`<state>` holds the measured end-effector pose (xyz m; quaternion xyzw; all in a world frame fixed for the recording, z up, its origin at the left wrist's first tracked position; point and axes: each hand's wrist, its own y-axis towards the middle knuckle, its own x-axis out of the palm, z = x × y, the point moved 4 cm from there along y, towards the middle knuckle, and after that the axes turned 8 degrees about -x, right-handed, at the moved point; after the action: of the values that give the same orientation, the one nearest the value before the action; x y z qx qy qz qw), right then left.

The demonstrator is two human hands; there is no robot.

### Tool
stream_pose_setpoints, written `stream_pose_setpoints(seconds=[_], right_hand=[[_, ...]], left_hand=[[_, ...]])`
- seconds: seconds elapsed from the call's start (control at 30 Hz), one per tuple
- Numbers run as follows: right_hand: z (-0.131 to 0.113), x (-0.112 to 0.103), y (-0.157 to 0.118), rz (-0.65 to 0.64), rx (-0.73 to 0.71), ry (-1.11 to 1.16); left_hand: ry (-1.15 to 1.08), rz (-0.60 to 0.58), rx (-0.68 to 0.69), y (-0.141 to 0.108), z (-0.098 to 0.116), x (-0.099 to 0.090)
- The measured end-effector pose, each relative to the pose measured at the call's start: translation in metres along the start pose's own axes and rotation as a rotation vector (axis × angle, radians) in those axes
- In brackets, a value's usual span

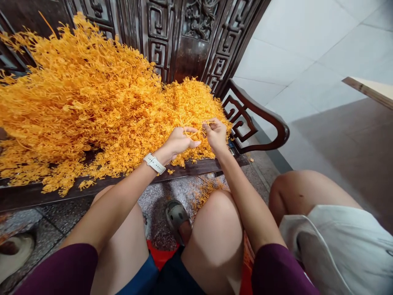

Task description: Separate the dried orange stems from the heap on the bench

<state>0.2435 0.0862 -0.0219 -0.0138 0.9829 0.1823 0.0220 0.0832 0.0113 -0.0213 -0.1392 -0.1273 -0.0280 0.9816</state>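
Left hand (181, 141) and right hand (215, 134) pinch wiry orange sprigs (92, 94) — fine, branching, densely heaped.

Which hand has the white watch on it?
The left hand wears the white watch on its wrist; the right hand has a bare wrist.

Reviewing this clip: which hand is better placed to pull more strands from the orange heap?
Probably the left hand: it sits further over the orange heap, with more strands within reach. The right hand is nearer the heap's end, towards the carved bench arm, where less of the pile lies.
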Motion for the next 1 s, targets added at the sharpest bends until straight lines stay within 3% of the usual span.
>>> stream_pose_setpoints(seconds=[0.2, 0.37, 0.43, 0.47, 0.5, 0.53, 0.63, 0.67, 0.7, 0.73, 0.77, 0.8, 0.9, 0.93, 1.0], right_hand=[[0.004, 0.007, 0.003, 0.065, 0.135, 0.169], [0.012, -0.031, 0.015, 0.335, 0.190, 0.070], [0.014, -0.045, 0.011, 0.355, 0.202, -0.001], [0.013, -0.046, 0.006, 0.292, 0.216, -0.026], [0.012, -0.042, 0.001, 0.145, 0.241, -0.058], [0.009, -0.033, -0.006, -0.083, 0.269, -0.103], [-0.008, 0.003, -0.039, -0.992, 0.303, -0.227], [-0.016, 0.010, -0.049, -1.229, 0.300, -0.238], [-0.022, 0.014, -0.055, -1.359, 0.302, -0.223], [-0.027, 0.015, -0.055, -1.377, 0.303, -0.185], [-0.030, 0.015, -0.050, -1.289, 0.292, -0.126], [-0.032, 0.012, -0.041, -1.111, 0.267, -0.052], [-0.026, -0.007, -0.010, -0.438, 0.203, 0.151], [-0.021, -0.012, -0.005, -0.282, 0.217, 0.170], [-0.013, -0.013, -0.003, -0.116, 0.278, 0.130]], left_hand=[[-0.088, -0.042, -0.041, 0.002, 0.003, 0.002], [-0.059, -0.114, 0.020, -0.018, 0.015, 0.001], [-0.060, -0.101, 0.096, -0.022, 0.024, -0.010], [-0.071, -0.070, 0.135, -0.021, 0.028, -0.018], [-0.090, -0.033, 0.167, -0.018, 0.032, -0.027], [-0.114, 0.010, 0.187, -0.013, 0.034, -0.037], [-0.196, 0.141, 0.226, 0.005, 0.038, -0.062], [-0.216, 0.169, 0.244, 0.011, 0.038, -0.068], [-0.232, 0.188, 0.262, 0.014, 0.038, -0.073], [-0.245, 0.200, 0.275, 0.017, 0.038, -0.076], [-0.257, 0.209, 0.276, 0.018, 0.037, -0.078], [-0.269, 0.222, 0.263, 0.019, 0.036, -0.080], [-0.304, 0.275, 0.212, 0.018, 0.032, -0.083], [-0.307, 0.292, 0.204, 0.018, 0.032, -0.083], [-0.310, 0.317, 0.208, 0.018, 0.030, -0.081]])
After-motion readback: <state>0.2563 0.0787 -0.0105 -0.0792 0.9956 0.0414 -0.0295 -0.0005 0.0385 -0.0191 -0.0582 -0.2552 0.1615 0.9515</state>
